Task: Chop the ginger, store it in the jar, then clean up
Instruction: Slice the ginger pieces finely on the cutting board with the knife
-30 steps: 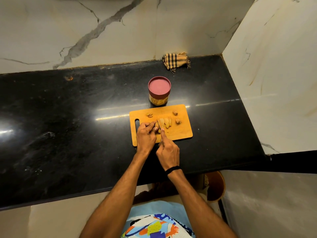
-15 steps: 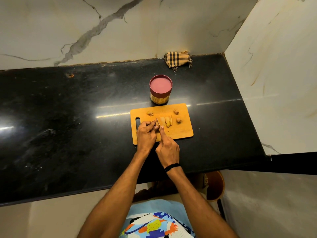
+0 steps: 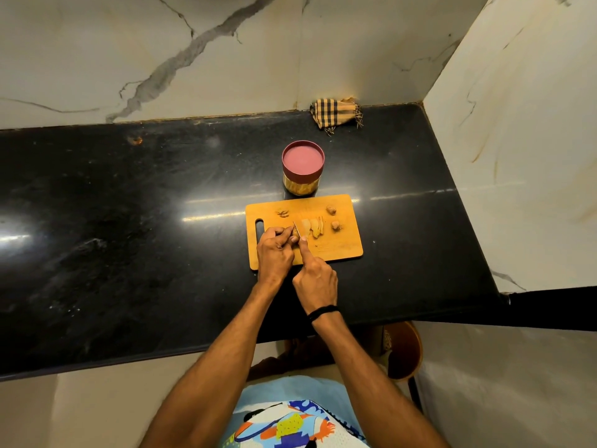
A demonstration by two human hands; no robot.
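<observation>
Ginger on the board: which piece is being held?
The piece pinched by the left hand, against the knife; the slices and two chunks lie untouched.

We see a black stone counter (image 3: 129, 221), polished enough to throw back streaks of light. It runs along a marbled wall and ends at a side wall on the right. Three things rest on it. A wooden cutting board (image 3: 342, 253) lies flat near the front edge, its handle slot to the left. Just behind the board stands a jar (image 3: 302, 169) with its red lid on. A checked cloth (image 3: 334, 114) sits crumpled in the back corner against the wall, well apart from the jar.
</observation>
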